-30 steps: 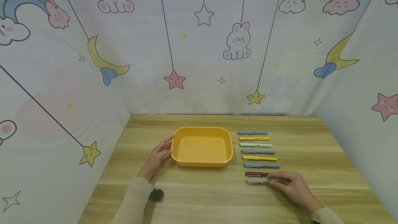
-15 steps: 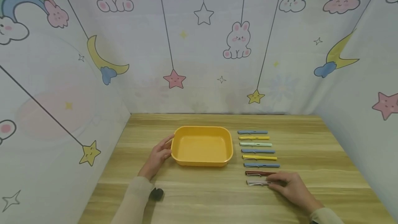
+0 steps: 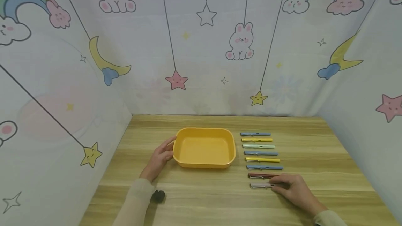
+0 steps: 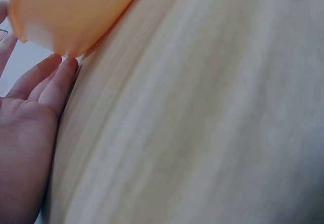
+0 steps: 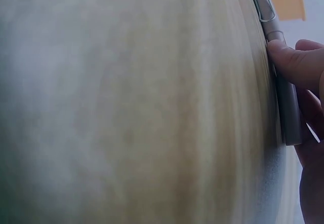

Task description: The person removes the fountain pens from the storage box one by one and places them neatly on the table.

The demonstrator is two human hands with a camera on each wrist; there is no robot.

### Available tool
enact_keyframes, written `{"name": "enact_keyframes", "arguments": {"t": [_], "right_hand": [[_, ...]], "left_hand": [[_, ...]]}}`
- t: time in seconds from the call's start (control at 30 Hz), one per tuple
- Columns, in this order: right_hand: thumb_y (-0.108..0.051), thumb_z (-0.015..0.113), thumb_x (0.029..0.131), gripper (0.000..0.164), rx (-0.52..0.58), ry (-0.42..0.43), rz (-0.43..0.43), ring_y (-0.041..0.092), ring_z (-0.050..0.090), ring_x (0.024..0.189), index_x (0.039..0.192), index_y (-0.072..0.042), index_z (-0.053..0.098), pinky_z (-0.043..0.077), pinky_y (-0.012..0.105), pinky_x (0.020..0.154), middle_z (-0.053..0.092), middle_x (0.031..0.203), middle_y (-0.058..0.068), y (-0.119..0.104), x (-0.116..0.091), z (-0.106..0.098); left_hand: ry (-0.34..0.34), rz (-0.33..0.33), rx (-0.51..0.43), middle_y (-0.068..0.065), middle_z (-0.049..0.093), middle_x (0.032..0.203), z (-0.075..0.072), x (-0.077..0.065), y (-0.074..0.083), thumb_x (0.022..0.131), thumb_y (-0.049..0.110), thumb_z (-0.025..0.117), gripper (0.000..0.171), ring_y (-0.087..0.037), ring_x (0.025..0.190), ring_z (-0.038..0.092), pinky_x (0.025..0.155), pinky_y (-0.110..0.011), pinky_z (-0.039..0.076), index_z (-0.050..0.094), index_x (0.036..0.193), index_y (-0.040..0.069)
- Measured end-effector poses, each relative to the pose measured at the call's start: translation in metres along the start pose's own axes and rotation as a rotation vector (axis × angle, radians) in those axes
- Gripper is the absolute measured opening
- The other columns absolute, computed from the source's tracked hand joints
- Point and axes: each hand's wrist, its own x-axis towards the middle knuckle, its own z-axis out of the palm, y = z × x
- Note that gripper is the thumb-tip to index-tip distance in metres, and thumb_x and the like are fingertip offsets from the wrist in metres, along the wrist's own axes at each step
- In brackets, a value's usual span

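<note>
In the head view a yellow plastic tray (image 3: 204, 165) sits on the wooden table, nothing inside it. My left hand (image 3: 158, 159) rests against its left side, fingers fairly straight; in the left wrist view the fingertips (image 4: 68, 64) touch the tray's lower wall. At the near end of a row of clipped pens, my right hand (image 3: 295, 188) pinches a grey pen (image 3: 260, 185) between thumb and fingers. In the right wrist view the thumb lies across the grey barrel (image 5: 289, 113), close over the tabletop. A dark red pen (image 3: 260, 175) lies just beyond, its right end partly hidden by the hand.
Farther back in the row lie blue pens (image 3: 264, 167), yellow pens (image 3: 262, 159) and a pale green pen (image 3: 258, 146), all roughly parallel, right of the tray. A small black object (image 3: 158, 196) is by the left sleeve. Printed cloth walls (image 3: 201, 97) enclose the table (image 3: 201, 201).
My right hand's fingers have drawn in slightly on the grey pen, uncovering more of the dark red one. The left hand and the tray have stayed in place.
</note>
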Motion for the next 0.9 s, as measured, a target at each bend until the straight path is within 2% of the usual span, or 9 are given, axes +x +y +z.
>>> {"name": "enact_keyframes", "arguments": {"t": [0.9], "right_hand": [[0.001,0.093,0.068,0.037,-0.002,0.002,-0.020,0.004,0.074,0.092,0.099,-0.016,0.082,0.047,0.004,0.087,0.081,0.097,-0.004,-0.0015,-0.0011,0.0000]], "left_hand": [[0.003,-0.006,0.006,-0.023,0.032,0.168,0.0009,-0.0008,0.0006,0.100,0.003,0.053,0.065,-0.005,0.138,0.052,0.105,-0.027,0.051,0.037,0.163,0.006]]}}
